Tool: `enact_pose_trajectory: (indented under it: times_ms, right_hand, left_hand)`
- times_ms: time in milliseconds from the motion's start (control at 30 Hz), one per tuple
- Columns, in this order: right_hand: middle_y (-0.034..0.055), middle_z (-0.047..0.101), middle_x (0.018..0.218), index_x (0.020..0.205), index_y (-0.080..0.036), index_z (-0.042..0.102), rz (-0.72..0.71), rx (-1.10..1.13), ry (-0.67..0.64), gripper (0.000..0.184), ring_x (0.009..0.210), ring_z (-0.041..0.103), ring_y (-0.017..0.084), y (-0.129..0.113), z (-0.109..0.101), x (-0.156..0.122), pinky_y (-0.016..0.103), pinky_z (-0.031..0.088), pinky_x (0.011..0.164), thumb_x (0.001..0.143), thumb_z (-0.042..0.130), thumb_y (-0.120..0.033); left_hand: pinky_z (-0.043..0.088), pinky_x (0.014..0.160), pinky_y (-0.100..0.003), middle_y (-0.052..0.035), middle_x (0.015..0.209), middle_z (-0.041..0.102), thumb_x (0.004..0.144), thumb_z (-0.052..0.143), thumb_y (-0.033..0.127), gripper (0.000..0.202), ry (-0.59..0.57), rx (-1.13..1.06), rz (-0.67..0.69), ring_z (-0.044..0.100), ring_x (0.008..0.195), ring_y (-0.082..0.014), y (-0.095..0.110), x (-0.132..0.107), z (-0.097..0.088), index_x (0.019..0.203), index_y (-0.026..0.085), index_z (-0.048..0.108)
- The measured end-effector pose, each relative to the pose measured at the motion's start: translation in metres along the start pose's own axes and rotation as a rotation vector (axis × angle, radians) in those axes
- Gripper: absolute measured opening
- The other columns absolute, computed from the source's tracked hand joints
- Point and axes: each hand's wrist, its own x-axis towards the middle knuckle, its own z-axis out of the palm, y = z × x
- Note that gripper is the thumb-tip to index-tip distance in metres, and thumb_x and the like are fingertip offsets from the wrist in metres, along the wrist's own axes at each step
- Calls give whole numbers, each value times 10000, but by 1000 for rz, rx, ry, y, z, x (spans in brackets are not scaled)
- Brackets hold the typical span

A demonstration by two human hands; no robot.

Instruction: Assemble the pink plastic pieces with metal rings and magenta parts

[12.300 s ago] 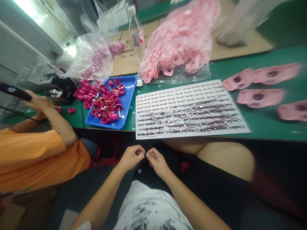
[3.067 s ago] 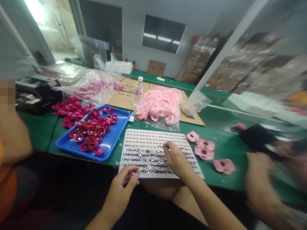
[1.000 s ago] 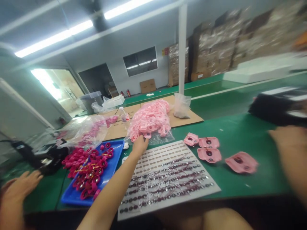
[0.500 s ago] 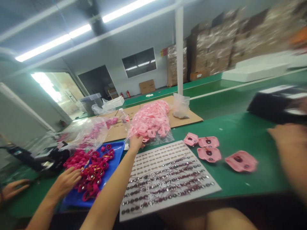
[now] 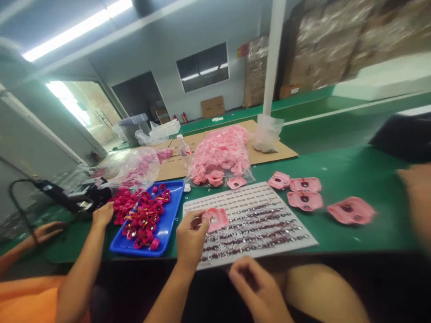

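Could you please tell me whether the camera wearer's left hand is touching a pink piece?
Touching: the head view shows the left hand gripping the pink piece by its edge.

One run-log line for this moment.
left hand: holding pink part over white sheet | right hand: curled, contents unclear | blue tray: magenta parts, left of sheet
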Motion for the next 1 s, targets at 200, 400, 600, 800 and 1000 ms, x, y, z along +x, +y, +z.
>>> enact_pose_trajectory:
  times_ms: [200, 400, 600, 800, 1000]
  right_hand:
    - [42, 499, 784, 769, -255, 522, -61, -195, 110, 158, 741, 470, 192, -31, 0, 31, 328, 379, 712, 790, 369, -289]
    - [58, 495, 778, 736, -234, 535, -52, -304, 61, 191, 749, 462, 190, -43, 4, 33, 345, 367, 722, 797, 358, -271]
    - [38, 517, 938, 896, -260, 492, -38, 1, -135, 157, 881, 476, 187, -25, 23, 44, 323, 366, 778, 777, 401, -309]
    - [47, 534, 835, 906, -212, 481, 136, 67, -374, 217, 750, 519, 169, -19, 57, 52, 297, 421, 660, 799, 349, -347]
    - [40, 554, 820, 878, -231, 511, 82, -123, -403, 206, 717, 523, 177, -17, 114, 56, 324, 415, 672, 793, 355, -335]
  left_hand:
    - [469, 675, -300, -8, 858, 554, 726, 464, 230, 188, -9, -185, 14, 533, 785, -168, 28, -43, -1, 897, 266, 533]
    - [484, 662, -269, -14, 843, 557, 708, 489, 190, 223, -8, -176, 131, 531, 771, -144, 24, -47, -9, 910, 254, 558]
    - [474, 672, -288, -29, 808, 569, 706, 494, 168, 203, 17, -132, 186, 528, 747, -151, 8, -54, -27, 869, 253, 581]
    - [462, 704, -287, -35, 820, 567, 737, 446, 171, 223, 43, -118, 148, 528, 775, -145, -12, -64, -52, 896, 265, 572]
    - [435, 730, -337, -82, 979, 509, 545, 620, 405, 609, -69, 113, 89, 495, 835, -228, -31, -70, -96, 1107, 274, 427]
